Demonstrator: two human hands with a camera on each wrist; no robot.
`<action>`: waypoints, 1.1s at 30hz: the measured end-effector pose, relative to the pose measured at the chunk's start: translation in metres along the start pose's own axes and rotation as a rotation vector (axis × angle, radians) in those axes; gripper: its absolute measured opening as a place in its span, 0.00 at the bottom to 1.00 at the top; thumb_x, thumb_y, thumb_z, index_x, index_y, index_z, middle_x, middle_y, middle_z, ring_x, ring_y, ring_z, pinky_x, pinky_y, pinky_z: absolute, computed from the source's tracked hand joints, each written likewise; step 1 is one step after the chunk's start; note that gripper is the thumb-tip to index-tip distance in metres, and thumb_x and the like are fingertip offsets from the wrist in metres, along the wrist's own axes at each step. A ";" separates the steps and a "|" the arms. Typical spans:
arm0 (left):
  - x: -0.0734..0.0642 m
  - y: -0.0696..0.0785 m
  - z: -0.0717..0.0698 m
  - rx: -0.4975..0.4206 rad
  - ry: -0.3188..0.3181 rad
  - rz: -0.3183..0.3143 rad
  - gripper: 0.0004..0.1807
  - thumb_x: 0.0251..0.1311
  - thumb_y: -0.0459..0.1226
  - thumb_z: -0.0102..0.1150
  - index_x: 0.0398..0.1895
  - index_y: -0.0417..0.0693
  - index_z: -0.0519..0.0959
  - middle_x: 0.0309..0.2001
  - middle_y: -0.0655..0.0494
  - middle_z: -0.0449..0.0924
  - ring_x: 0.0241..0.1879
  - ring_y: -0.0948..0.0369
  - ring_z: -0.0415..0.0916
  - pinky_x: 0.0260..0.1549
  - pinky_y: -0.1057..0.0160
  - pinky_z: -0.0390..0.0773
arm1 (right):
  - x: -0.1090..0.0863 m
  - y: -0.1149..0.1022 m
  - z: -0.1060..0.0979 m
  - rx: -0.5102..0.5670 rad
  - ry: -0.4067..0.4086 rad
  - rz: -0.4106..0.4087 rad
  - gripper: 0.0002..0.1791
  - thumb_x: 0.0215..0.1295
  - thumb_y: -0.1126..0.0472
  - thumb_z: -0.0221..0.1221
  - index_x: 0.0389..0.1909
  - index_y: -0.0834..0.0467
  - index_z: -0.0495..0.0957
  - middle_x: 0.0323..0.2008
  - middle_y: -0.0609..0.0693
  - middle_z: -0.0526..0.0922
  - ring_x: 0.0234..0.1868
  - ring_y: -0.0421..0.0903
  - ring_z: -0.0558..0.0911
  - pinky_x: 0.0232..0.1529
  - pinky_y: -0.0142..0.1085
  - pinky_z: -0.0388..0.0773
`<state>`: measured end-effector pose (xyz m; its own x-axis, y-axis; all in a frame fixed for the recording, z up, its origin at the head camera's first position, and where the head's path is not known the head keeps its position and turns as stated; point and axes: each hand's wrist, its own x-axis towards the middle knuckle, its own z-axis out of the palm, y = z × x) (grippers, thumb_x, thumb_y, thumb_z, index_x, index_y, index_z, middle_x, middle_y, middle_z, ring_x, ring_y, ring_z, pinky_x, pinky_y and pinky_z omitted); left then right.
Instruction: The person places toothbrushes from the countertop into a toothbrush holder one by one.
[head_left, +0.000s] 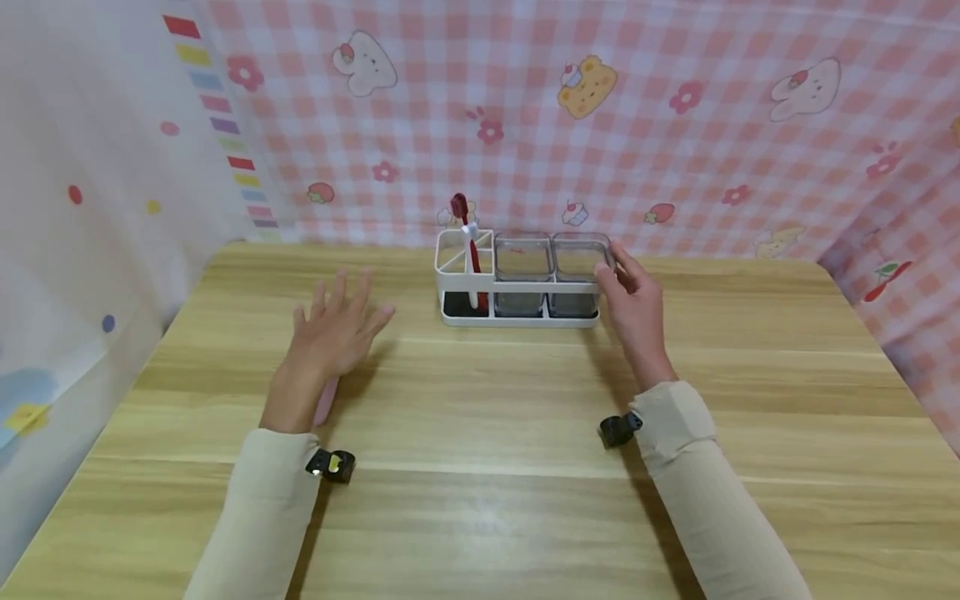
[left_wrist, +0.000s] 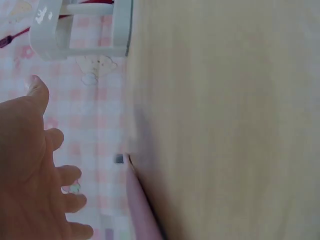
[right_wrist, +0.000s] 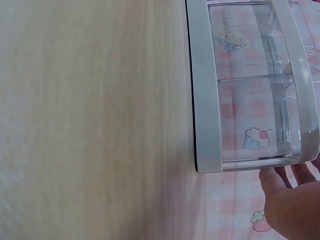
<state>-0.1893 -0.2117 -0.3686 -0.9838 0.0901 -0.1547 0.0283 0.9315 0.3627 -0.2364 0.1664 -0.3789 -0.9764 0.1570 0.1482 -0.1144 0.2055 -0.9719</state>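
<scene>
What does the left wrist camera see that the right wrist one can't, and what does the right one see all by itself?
Only the left wrist view shows the left hand, with its fingers spread, and a long pink thing.

Only the right wrist view shows the right hand, at the rack's end, and two clear cups.

Both show part of the white rack, the wooden table and the pink checked cloth.

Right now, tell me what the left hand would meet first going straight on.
The left hand would most likely meet the checked cloth behind the table; the rack sits right of that line. Height and tilt are hard to judge, so it might touch the table first.
</scene>
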 end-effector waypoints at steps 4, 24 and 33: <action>-0.003 -0.012 0.001 -0.025 0.002 -0.024 0.47 0.70 0.70 0.20 0.82 0.55 0.30 0.79 0.34 0.28 0.75 0.31 0.24 0.66 0.24 0.32 | 0.001 0.000 0.000 -0.001 -0.004 0.003 0.28 0.74 0.48 0.58 0.73 0.47 0.69 0.72 0.44 0.69 0.69 0.46 0.71 0.66 0.43 0.72; -0.003 -0.029 0.004 -0.005 0.005 -0.034 0.27 0.74 0.43 0.56 0.67 0.35 0.71 0.55 0.26 0.68 0.53 0.35 0.65 0.49 0.37 0.72 | 0.000 -0.004 -0.001 -0.004 0.002 -0.013 0.26 0.75 0.53 0.58 0.72 0.50 0.70 0.72 0.46 0.69 0.69 0.47 0.72 0.66 0.39 0.72; 0.002 -0.025 0.003 -0.121 -0.010 0.006 0.25 0.67 0.31 0.50 0.68 0.36 0.72 0.54 0.35 0.78 0.39 0.46 0.72 0.34 0.52 0.73 | -0.001 -0.005 -0.001 0.002 -0.002 0.007 0.27 0.75 0.52 0.58 0.73 0.50 0.69 0.73 0.46 0.68 0.70 0.48 0.71 0.67 0.41 0.70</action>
<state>-0.1918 -0.2339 -0.3813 -0.9818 0.0995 -0.1616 0.0118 0.8819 0.4713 -0.2349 0.1657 -0.3738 -0.9776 0.1565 0.1407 -0.1077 0.2021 -0.9734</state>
